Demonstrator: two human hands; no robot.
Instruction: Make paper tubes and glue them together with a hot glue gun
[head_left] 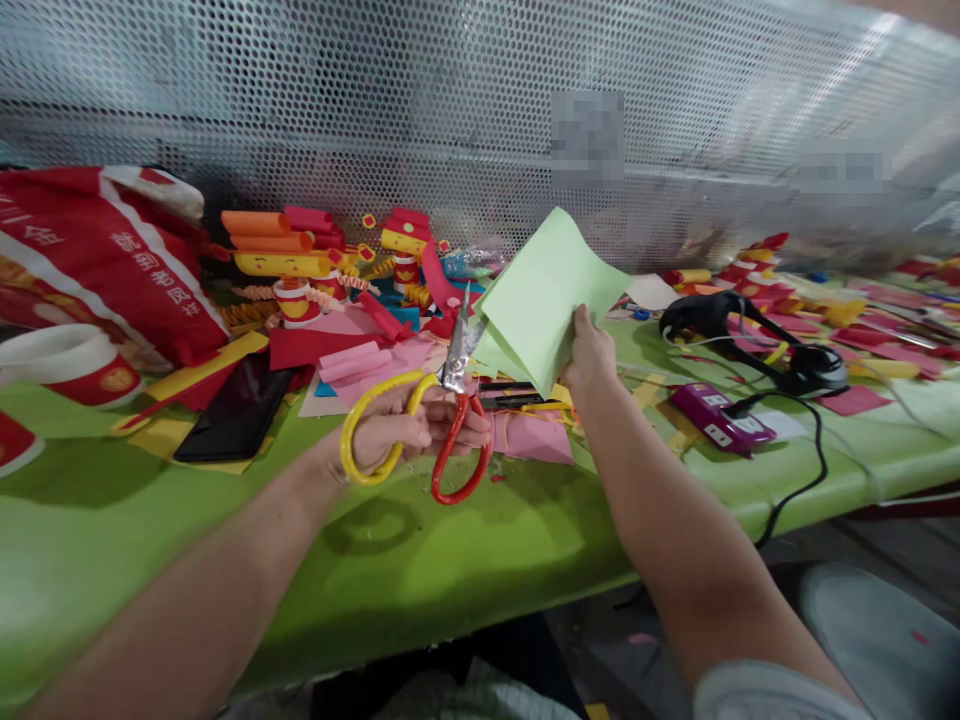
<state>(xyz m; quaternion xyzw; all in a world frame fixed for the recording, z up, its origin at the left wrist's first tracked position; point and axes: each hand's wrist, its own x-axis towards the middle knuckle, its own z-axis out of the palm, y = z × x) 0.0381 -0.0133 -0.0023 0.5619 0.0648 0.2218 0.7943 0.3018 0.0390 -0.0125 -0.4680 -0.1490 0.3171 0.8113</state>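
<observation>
My left hand (397, 425) holds a pair of scissors (455, 368) with one yellow and one red handle. The thumb is at the yellow loop and the fingers reach behind toward the red one. The blades point up and stand slightly apart, close to the left edge of the paper. My right hand (590, 350) grips a light green sheet of paper (551, 285) by its lower right side. That sheet is folded over, with a second layer showing beneath, and is held above the table. Pink paper pieces (536, 437) lie below both hands.
A black phone (236, 412), paper cups (71, 360) and a red bag (97, 260) occupy the left side. Paper figures (289, 275) stand at the back before a perforated metal panel (450, 110). To the right are a purple power strip (724, 418) with cables and a black headset (750, 340).
</observation>
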